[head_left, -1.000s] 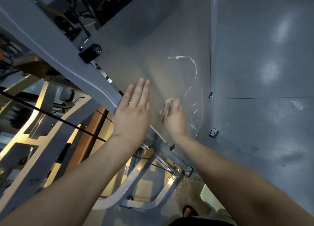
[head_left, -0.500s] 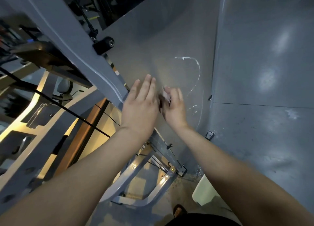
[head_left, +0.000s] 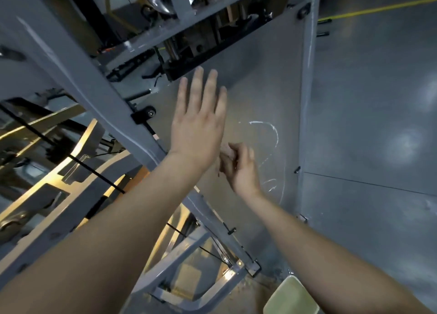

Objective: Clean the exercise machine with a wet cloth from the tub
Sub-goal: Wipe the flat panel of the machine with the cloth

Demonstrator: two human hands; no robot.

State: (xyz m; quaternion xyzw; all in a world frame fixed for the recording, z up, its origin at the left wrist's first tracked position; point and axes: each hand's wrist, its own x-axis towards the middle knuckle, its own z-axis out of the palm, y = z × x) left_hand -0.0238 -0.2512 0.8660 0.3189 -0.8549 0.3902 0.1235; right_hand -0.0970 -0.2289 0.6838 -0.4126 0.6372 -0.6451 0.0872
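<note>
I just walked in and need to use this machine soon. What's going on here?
A person is wiping the machine's grey panel. The right hand grips a small cloth against it, next to white streaks not yet wiped off. The left hand is open, fingers straight, higher up; whether it touches is unclear. The tub sits on the floor below.

Grey panel (head_left: 255, 82), white streaks (head_left: 272, 130); pale cloth (head_left: 229, 151); yellow floor lines (head_left: 378, 7).
</note>
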